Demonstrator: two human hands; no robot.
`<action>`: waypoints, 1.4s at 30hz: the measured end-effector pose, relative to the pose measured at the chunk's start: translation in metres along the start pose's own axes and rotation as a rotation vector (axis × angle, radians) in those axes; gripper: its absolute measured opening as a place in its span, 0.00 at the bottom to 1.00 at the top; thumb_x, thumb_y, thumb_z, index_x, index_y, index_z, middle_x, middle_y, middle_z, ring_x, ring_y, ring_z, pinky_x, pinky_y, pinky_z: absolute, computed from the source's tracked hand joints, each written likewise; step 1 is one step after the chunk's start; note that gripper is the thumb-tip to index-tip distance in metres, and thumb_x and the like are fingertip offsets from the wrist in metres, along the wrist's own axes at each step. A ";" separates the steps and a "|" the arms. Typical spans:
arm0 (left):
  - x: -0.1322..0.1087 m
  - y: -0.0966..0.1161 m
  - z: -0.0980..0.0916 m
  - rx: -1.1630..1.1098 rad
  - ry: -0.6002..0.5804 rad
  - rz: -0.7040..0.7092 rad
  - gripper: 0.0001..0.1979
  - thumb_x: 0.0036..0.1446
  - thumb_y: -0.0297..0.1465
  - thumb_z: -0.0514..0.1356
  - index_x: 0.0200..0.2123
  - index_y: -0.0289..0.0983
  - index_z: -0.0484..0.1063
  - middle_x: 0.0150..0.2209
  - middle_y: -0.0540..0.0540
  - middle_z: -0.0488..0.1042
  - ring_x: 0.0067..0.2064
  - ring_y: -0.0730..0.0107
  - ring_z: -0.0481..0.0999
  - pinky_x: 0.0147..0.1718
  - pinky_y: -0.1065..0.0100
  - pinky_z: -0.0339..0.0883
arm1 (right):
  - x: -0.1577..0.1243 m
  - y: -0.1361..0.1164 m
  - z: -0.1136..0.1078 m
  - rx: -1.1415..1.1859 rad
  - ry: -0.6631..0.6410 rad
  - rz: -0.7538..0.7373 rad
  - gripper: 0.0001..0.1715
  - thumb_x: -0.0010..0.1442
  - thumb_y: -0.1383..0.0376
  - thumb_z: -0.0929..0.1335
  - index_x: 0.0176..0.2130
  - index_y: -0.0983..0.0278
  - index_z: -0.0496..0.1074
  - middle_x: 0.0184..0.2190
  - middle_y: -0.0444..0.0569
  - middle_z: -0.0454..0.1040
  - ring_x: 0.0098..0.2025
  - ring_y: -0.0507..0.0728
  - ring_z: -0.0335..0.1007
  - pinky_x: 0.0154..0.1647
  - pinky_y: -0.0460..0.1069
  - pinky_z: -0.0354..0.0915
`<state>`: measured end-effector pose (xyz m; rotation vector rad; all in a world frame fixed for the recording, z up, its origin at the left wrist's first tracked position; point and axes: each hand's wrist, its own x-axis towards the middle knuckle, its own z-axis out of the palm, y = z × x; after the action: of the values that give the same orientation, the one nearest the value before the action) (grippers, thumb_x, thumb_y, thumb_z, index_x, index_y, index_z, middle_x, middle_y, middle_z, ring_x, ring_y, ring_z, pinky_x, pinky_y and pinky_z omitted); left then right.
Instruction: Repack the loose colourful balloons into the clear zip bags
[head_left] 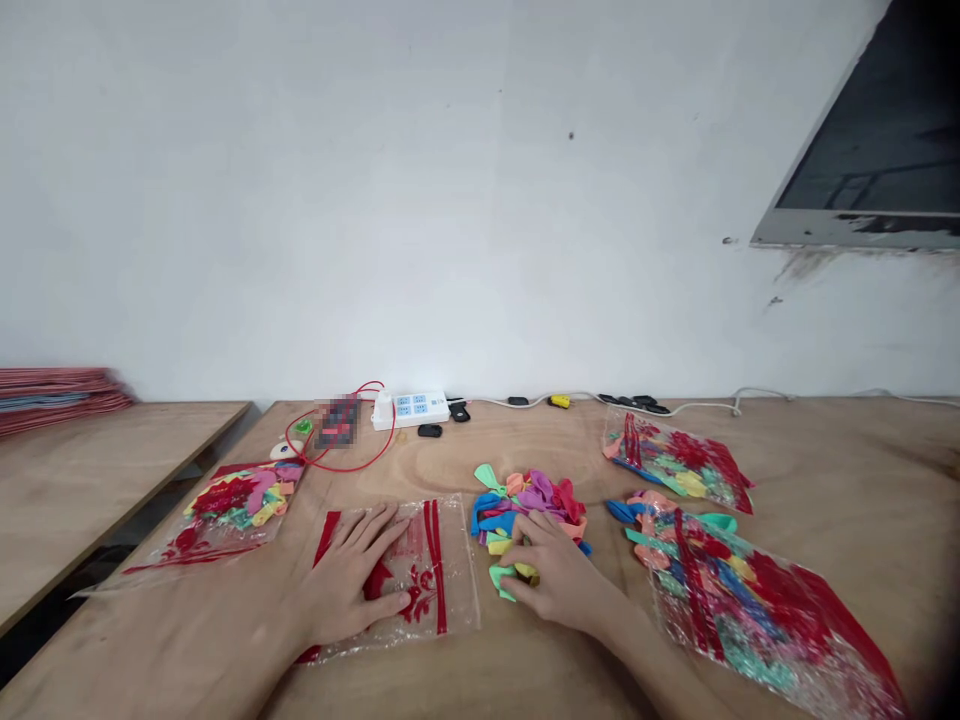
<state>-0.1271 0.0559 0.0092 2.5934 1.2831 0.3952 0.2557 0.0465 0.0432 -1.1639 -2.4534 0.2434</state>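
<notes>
My left hand (364, 580) lies flat, fingers spread, on a clear plastic bag (457, 560) with red print and red stripes. That bag looks flat, with no balloons visible inside. To its right is a loose pile of colourful balloons (536, 495). Over the pile's near side, my right hand (551, 570) is curled, its thumb and index finger closing on a light green balloon (501, 583). Part of the pile is hidden under that hand. A large printed bag of balloons (757, 600), with several spilling from its mouth, lies right of my right forearm.
Filled balloon bags also lie at the left (247, 500) and back right (682, 460). Along the wall are a white power strip (412, 408), a red cable (352, 468), small black items (430, 431) and a yellow item (559, 401). A gap (150, 510) separates the left table.
</notes>
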 end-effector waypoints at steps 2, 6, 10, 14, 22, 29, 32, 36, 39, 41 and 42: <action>0.000 0.001 -0.001 0.000 0.008 0.004 0.44 0.68 0.55 0.62 0.79 0.53 0.49 0.80 0.44 0.50 0.78 0.40 0.53 0.75 0.35 0.46 | 0.001 0.003 0.001 0.003 0.019 0.002 0.09 0.70 0.60 0.72 0.37 0.56 0.82 0.40 0.49 0.73 0.44 0.61 0.69 0.50 0.58 0.68; 0.002 0.005 -0.005 0.007 0.017 -0.006 0.38 0.69 0.54 0.62 0.77 0.54 0.57 0.78 0.45 0.56 0.77 0.42 0.56 0.74 0.35 0.50 | 0.002 0.005 -0.003 0.034 0.086 0.006 0.13 0.73 0.62 0.68 0.38 0.57 0.81 0.41 0.50 0.77 0.45 0.61 0.70 0.52 0.58 0.67; 0.005 0.008 -0.007 -0.020 0.062 0.013 0.28 0.71 0.50 0.61 0.71 0.53 0.69 0.73 0.47 0.66 0.74 0.46 0.64 0.71 0.41 0.60 | 0.003 -0.001 -0.006 0.109 0.040 -0.038 0.12 0.75 0.63 0.67 0.41 0.57 0.80 0.47 0.48 0.82 0.50 0.61 0.72 0.57 0.59 0.64; 0.008 0.010 -0.007 -0.056 0.107 0.012 0.19 0.73 0.48 0.61 0.61 0.51 0.80 0.65 0.48 0.77 0.69 0.50 0.72 0.68 0.45 0.67 | 0.003 -0.004 -0.006 0.113 0.012 -0.001 0.13 0.74 0.64 0.66 0.39 0.57 0.79 0.38 0.47 0.83 0.46 0.62 0.71 0.53 0.58 0.64; 0.008 0.016 -0.009 -0.113 0.199 0.030 0.14 0.75 0.42 0.59 0.55 0.48 0.82 0.55 0.48 0.84 0.59 0.56 0.81 0.61 0.52 0.75 | 0.000 0.006 -0.008 0.098 0.000 0.080 0.14 0.71 0.60 0.68 0.35 0.58 0.80 0.24 0.45 0.76 0.36 0.60 0.71 0.51 0.58 0.65; 0.007 0.023 -0.010 -0.204 0.363 0.175 0.10 0.73 0.32 0.62 0.53 0.44 0.81 0.51 0.45 0.85 0.53 0.59 0.84 0.54 0.56 0.78 | 0.006 0.011 0.013 0.008 0.214 -0.026 0.12 0.75 0.64 0.66 0.43 0.58 0.80 0.40 0.48 0.83 0.44 0.61 0.75 0.52 0.58 0.67; 0.007 0.027 -0.010 -0.202 0.393 0.233 0.11 0.71 0.29 0.63 0.53 0.43 0.80 0.50 0.44 0.85 0.52 0.59 0.84 0.53 0.57 0.79 | 0.009 0.012 0.023 -0.055 0.262 0.020 0.08 0.72 0.67 0.69 0.45 0.58 0.81 0.40 0.48 0.81 0.43 0.62 0.74 0.51 0.58 0.68; 0.007 0.032 -0.011 -0.183 0.390 0.255 0.11 0.70 0.28 0.64 0.53 0.43 0.80 0.49 0.45 0.85 0.51 0.59 0.85 0.51 0.58 0.79 | 0.011 0.008 0.024 -0.089 0.198 0.043 0.09 0.68 0.62 0.75 0.48 0.56 0.82 0.42 0.51 0.76 0.45 0.63 0.73 0.48 0.58 0.69; 0.007 0.034 -0.013 -0.187 0.382 0.257 0.11 0.70 0.28 0.64 0.53 0.43 0.80 0.49 0.45 0.85 0.51 0.59 0.85 0.51 0.58 0.79 | 0.011 0.005 0.021 -0.093 0.193 0.044 0.04 0.66 0.62 0.75 0.42 0.57 0.83 0.41 0.52 0.73 0.45 0.64 0.70 0.46 0.58 0.68; 0.008 0.035 -0.013 -0.196 0.380 0.260 0.11 0.70 0.27 0.63 0.53 0.43 0.80 0.49 0.45 0.85 0.52 0.59 0.85 0.52 0.58 0.79 | 0.011 0.005 0.019 -0.051 0.229 0.045 0.03 0.66 0.64 0.75 0.39 0.58 0.83 0.40 0.52 0.72 0.45 0.64 0.69 0.46 0.58 0.68; 0.008 0.035 -0.013 -0.202 0.379 0.262 0.12 0.70 0.27 0.63 0.53 0.43 0.80 0.49 0.45 0.85 0.52 0.59 0.84 0.52 0.58 0.79 | 0.010 0.005 0.018 -0.010 0.252 0.046 0.04 0.66 0.65 0.74 0.39 0.58 0.83 0.40 0.52 0.72 0.45 0.63 0.69 0.47 0.58 0.68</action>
<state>-0.1014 0.0428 0.0336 2.5934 0.9365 1.0478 0.2451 0.0579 0.0283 -1.1788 -2.2124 0.0912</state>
